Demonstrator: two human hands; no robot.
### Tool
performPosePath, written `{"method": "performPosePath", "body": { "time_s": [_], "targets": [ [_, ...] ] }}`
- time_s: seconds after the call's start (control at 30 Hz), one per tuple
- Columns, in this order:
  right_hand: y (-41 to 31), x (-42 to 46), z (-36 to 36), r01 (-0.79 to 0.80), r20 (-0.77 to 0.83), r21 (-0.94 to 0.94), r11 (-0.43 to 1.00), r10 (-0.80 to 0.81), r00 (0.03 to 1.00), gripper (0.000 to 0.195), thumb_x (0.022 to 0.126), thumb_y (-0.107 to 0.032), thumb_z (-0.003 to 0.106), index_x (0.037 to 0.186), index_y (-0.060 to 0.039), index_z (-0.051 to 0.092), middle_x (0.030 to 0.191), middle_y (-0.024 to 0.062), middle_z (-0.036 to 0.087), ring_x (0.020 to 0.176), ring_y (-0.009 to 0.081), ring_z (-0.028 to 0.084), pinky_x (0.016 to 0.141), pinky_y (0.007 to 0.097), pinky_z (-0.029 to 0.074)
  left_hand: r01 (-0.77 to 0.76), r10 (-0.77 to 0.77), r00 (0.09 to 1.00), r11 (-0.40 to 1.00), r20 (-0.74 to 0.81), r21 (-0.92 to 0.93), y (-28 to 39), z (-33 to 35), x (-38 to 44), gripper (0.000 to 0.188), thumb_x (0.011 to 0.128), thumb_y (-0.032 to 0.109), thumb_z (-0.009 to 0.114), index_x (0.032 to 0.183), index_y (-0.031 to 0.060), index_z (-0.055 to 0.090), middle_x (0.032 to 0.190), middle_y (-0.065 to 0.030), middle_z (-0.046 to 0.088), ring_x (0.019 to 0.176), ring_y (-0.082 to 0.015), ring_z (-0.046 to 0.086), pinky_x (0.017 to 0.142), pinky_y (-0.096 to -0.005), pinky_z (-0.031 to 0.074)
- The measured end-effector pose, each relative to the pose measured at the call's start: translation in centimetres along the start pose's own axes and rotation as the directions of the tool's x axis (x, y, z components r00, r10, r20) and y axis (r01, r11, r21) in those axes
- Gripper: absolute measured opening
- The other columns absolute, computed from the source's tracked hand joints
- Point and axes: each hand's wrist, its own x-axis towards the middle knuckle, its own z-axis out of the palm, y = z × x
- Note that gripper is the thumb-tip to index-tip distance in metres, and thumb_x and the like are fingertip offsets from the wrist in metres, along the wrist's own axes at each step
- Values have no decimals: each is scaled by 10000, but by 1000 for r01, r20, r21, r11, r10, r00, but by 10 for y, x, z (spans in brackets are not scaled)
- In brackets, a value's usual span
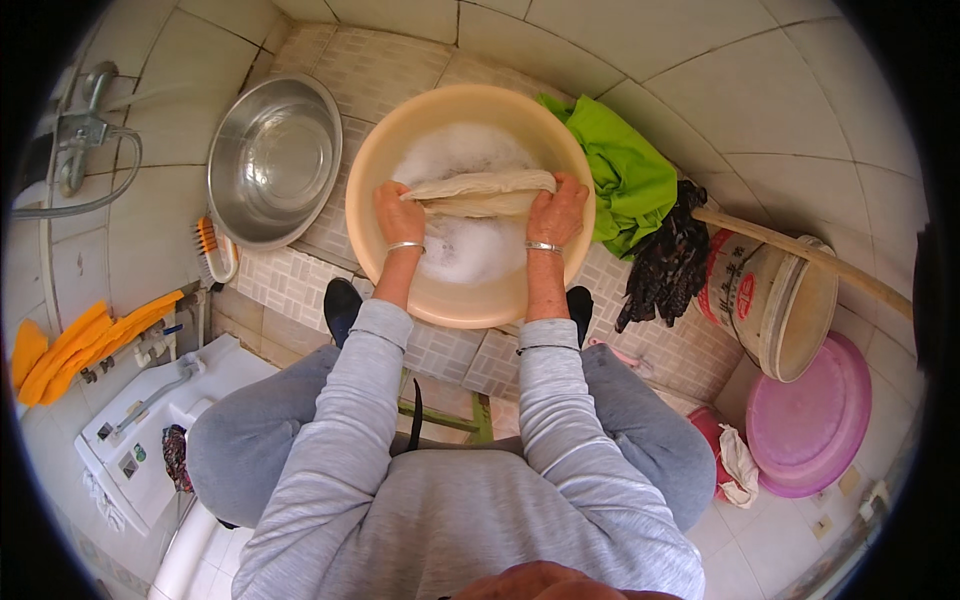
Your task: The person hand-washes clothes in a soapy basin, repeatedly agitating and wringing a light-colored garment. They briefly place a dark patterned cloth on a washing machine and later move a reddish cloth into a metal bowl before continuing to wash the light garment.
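Note:
A large peach plastic basin [469,306] with foamy water stands on the tiled floor before me. My left hand [400,214] grips one end of a cream-coloured cloth [480,193] on the basin's left side. The cloth's other end is in my right hand [558,212], on the right side of the basin. Stretched between both hands, it lies in folds across the basin over white suds [472,251]. Each wrist wears a silver-coloured bracelet. How much of the cloth is underwater I cannot tell.
A steel basin [276,161] and a scrubbing brush [217,251] are on the left. Bright green fabric [626,165] touches the peach basin's right; beyond are dark patterned cloth [664,262], a wooden stick [810,259], a tipped bucket [750,292] and a pink basin [810,416].

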Motion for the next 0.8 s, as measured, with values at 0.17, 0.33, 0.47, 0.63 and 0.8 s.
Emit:
{"method": "performPosePath", "body": {
  "time_s": [0.17, 0.33, 0.47, 0.63, 0.8],
  "targets": [
    [-25, 15, -20, -38, 221, -63, 997, 51, 974, 211, 814, -110, 535, 1020, -90, 575, 958, 199, 646, 842, 417, 607, 687, 509, 489, -133, 135, 986, 991, -97, 27, 47, -38, 20, 202, 709, -67, 510, 880, 27, 562, 925, -176, 542, 915, -383, 513, 794, -452, 436],
    [-54, 29, -48, 13, 286, 79, 997, -35, 957, 212, 852, -169, 464, 984, -19, 535, 856, 284, 629, 832, 448, 610, 707, 534, 469, -207, 243, 961, 948, -133, 241, 59, -66, 30, 265, 717, -63, 520, 958, 42, 551, 996, -177, 529, 961, -383, 506, 819, -448, 447],
    [-105, 24, -95, 57, 160, 416, 908, -135, 978, 247, 827, -101, 440, 1022, -2, 553, 875, 294, 620, 839, 470, 594, 741, 511, 465, -78, 119, 988, 940, -104, 333, 33, -65, 21, 241, 743, -40, 562, 967, 46, 538, 962, -164, 550, 944, -353, 540, 813, -453, 472],
    [-102, 36, -108, 27, 69, 677, 735, -100, 993, 287, 807, -59, 431, 1053, 7, 565, 860, 242, 626, 784, 373, 613, 747, 422, 480, 730, -709, 664, 546, 237, -411, 40, -40, 15, 185, 805, 3, 626, 941, 61, 514, 933, -115, 570, 866, -246, 592, 678, -465, 535],
    [-88, 50, -130, -392, 348, 830, 398, 180, 920, 237, 828, -82, 460, 1016, 6, 576, 847, 159, 645, 795, 250, 626, 767, 355, 495, 401, -515, 843, 411, 155, -819, 62, -77, 37, 263, 802, 0, 636, 1026, 57, 510, 931, -113, 569, 858, -215, 598, 683, -411, 544]
  ]
}}
